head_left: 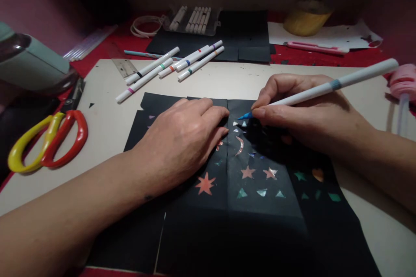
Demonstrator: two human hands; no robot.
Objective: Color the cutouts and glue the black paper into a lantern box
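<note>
My right hand (299,104) grips a white marker (312,91) with a bright blue tip and a blue-grey band. Its tip meets the black paper (195,229) close to small pale triangle cut-outs (239,124). My left hand (188,134) rests on the same paper, fingers loosely bent and apart, with nothing visible in it. Coloured shapes show through the paper: a red star (206,184), two pinkish stars (248,172), a crescent (239,146), green triangles (242,193) and an orange heart (318,175). My left hand partly covers some shapes.
Scissors (65,138) with yellow and red handles lie at left, near a large bottle (32,60). Several white markers (169,67) and a clear ruler (123,66) lie behind the paper. Farther back are a marker case (191,20), a pink cutter (316,47) and a yellow tape roll (305,21).
</note>
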